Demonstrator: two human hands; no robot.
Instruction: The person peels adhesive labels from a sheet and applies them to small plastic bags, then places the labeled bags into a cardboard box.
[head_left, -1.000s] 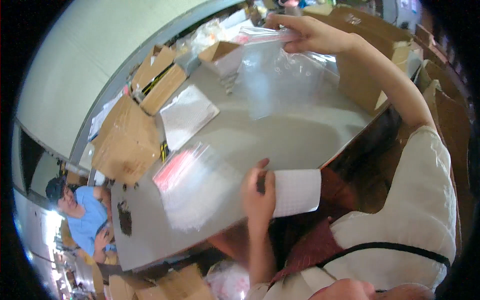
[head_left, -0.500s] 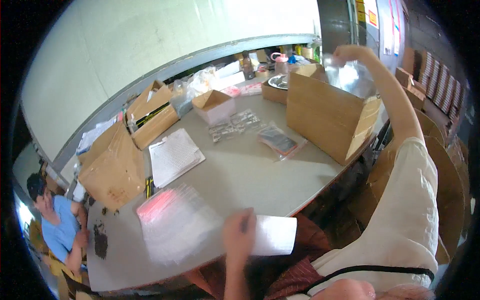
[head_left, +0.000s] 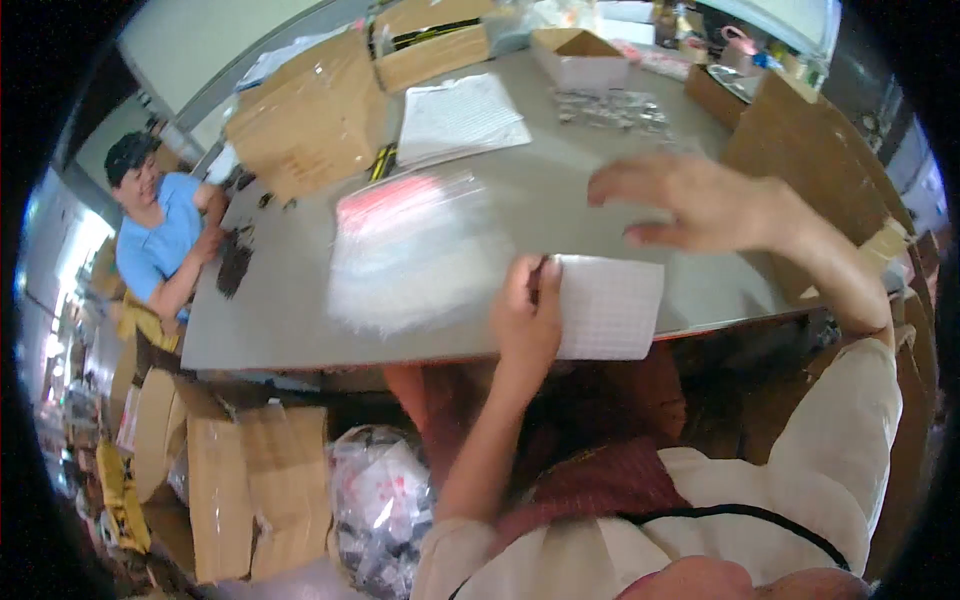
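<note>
Hands were apart. The left hand (head_left: 528, 322) was clamped, thumb on top, on the left edge of a white rectangular wad of grid-marked sheets (head_left: 610, 307); the wad jutted out rightward from that grip, below the right hand (head_left: 695, 205), its near edge at the table rim. Could not tell whether it rested on the grey flat-topped table (head_left: 275, 335) or was held above. Something small and dark showed at the left fingertips; too blurred to name.

The right hand hovered over the tabletop, fingers curved and spread, nothing visible between them.

The wad looked light, probably papery: stiff enough to stay flat from one edge, easy to crease. Best pinched along a side, thumb over, fingers under.

Left of the left hand, untouched, lay a limp pile of clear plastic bags with a pinkish-red band (head_left: 420, 255). Looked light, soft, slippery, likely to slide about; likely surest hold at the banded end, farthest from the person. Tearing seemed a smaller worry than slipping.
</note>
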